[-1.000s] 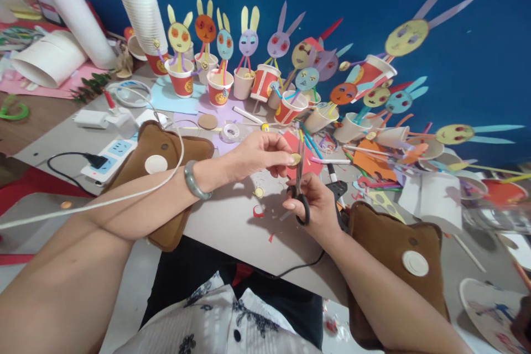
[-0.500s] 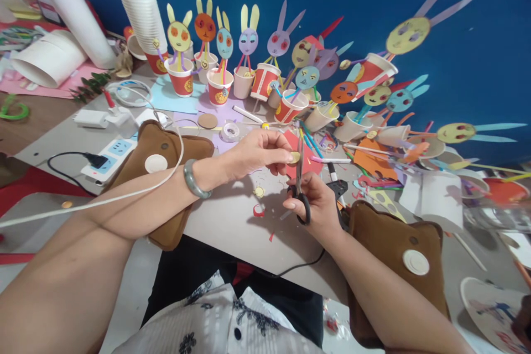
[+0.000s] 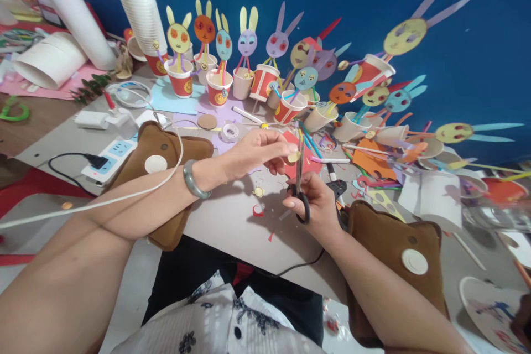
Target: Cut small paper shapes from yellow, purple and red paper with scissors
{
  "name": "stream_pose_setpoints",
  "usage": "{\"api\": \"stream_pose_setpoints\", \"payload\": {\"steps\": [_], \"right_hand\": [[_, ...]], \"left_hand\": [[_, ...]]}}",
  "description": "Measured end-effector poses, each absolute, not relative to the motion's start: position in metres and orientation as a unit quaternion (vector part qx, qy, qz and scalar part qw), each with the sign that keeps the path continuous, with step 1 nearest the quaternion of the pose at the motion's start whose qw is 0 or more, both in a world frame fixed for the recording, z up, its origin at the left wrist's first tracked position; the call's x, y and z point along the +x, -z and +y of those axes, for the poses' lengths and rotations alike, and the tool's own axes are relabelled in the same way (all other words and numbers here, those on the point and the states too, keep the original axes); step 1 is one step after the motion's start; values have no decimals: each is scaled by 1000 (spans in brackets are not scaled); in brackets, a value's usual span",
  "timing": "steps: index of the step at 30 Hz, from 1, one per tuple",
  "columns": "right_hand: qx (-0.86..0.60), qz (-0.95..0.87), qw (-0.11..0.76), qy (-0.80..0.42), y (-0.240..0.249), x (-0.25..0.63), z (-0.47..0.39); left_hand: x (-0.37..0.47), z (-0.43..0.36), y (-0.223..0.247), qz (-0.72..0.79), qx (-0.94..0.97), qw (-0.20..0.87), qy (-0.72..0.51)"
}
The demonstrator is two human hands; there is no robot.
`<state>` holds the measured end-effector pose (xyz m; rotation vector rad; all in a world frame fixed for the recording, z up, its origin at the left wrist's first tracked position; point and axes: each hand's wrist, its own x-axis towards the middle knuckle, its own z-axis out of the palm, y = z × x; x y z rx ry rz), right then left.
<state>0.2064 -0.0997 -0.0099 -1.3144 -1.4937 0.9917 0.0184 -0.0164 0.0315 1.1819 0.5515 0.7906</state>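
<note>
Between the thumb and fingers of my left hand (image 3: 267, 149) is a small yellow paper disc (image 3: 294, 157). My right hand (image 3: 314, 199) is wrapped around the handles of a pair of black-handled scissors (image 3: 302, 177), whose blades point up and away from me. The blades are right beside the disc's edge and look nearly closed. Behind them lies a sheet of red paper (image 3: 312, 161). On the table below my hands are another small yellow disc (image 3: 259, 192) and a curled red paper scrap (image 3: 258, 211).
Paper cups with rabbit-faced figures, such as a red cup (image 3: 181, 86), line the back by the blue wall. Brown cushions (image 3: 176, 221) lie under both forearms. A white cable crosses my left arm. A power strip (image 3: 110, 157) sits left; a glue gun (image 3: 337, 188) lies right.
The yellow disc has turned slightly in my left fingers, showing more of its face. My right hand and the scissors have hardly moved.
</note>
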Motion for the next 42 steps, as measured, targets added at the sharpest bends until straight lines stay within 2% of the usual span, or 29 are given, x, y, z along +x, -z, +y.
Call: {"api": "stream_pose_setpoints", "payload": {"steps": [42], "right_hand": [[-527, -596, 438, -419, 5, 203, -102]], "left_hand": [[18, -15, -29, 228, 546, 712, -378]]}}
